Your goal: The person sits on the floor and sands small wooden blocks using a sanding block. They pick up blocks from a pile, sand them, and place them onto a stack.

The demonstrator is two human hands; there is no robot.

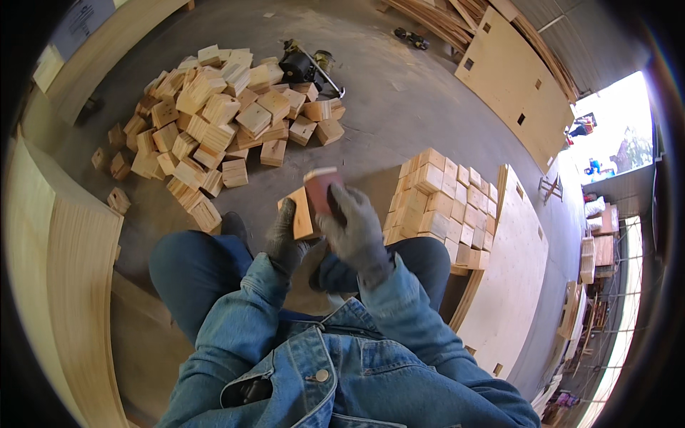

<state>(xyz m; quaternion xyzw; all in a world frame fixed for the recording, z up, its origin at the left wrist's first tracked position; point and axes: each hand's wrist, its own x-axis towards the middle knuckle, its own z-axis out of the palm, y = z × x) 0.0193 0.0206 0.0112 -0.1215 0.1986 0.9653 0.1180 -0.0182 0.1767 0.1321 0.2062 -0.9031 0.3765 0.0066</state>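
Observation:
My gloved left hand point(285, 239) grips a light wooden block point(304, 217) in front of my knees. In my gloved right hand point(353, 225) is a reddish-brown sanding block point(320, 191) with a pale edge. It is tilted just above and to the right of the wooden block; whether the two touch, I cannot tell. Similar wooden blocks lie in a loose pile point(221, 108) on the floor ahead to the left. A neat stack of such blocks point(429, 178) stands by my right knee.
A black tool with a metal bar point(300, 68) sits behind the loose pile. Layered plywood point(78, 285) rises at my left. Long plywood sheets point(510, 274) lie on the right, and a board with square holes point(517, 85) stands farther back near a bright opening point(621, 121).

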